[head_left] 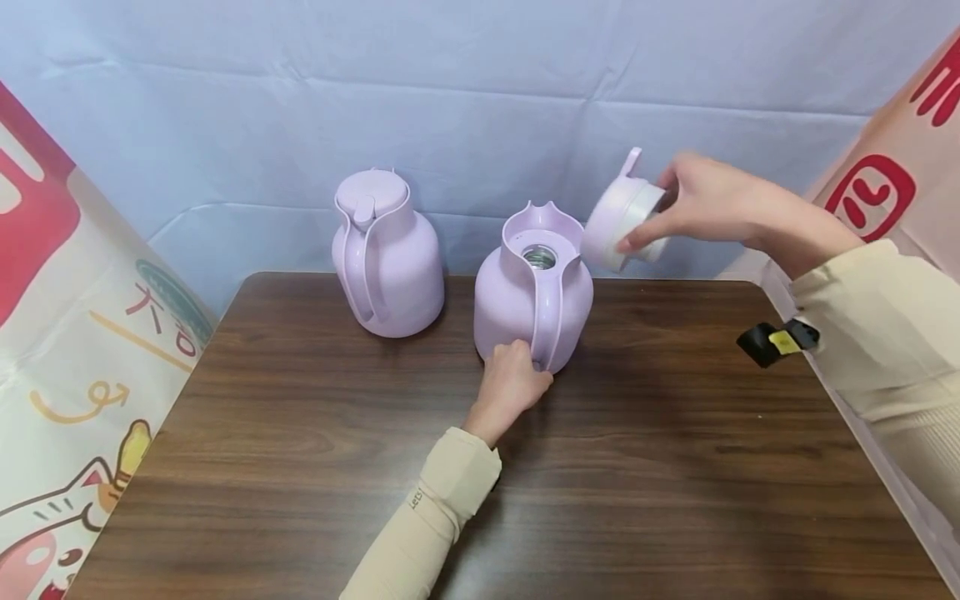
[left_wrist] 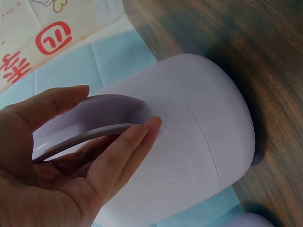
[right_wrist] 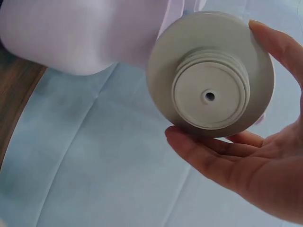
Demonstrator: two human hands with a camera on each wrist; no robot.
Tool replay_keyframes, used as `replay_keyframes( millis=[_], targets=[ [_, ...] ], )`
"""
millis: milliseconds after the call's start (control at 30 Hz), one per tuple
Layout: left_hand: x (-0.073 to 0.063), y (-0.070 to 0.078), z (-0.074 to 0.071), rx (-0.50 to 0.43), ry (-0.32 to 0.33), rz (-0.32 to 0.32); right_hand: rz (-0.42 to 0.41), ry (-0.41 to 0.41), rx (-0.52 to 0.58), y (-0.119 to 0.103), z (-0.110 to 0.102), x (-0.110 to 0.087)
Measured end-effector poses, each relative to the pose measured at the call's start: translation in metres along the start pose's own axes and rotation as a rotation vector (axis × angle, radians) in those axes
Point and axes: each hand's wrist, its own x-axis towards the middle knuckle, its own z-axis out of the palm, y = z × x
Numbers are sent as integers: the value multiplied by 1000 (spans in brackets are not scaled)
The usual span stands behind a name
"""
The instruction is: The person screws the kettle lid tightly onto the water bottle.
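Note:
Two lilac thermos jugs stand at the back of the table. The right-hand jug is uncovered, showing its round mouth. With my left hand I grip the lower part of its handle, thumb on one side and fingers on the other in the left wrist view. Just right of the jug's rim, my right hand holds the lid in the air, tilted, between thumb and fingers. Its pale underside, with a threaded plug and small centre hole, faces the right wrist camera.
The other jug, its lid in place, stands to the left. A pale blue cloth hangs behind the dark wooden table. Printed sheets flank both sides. A black strap hangs at the right sleeve.

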Motion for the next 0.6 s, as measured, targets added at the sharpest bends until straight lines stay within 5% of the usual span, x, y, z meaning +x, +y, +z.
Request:
replay_keyframes(
  millis=[367, 600],
  targets=[
    [-1, -1, 1, -7, -4, 20, -20, 84, -7, -35, 15, 27],
    [-1, 0, 2, -7, 3, 29, 13, 64, 48, -40, 29, 40]
  ],
)
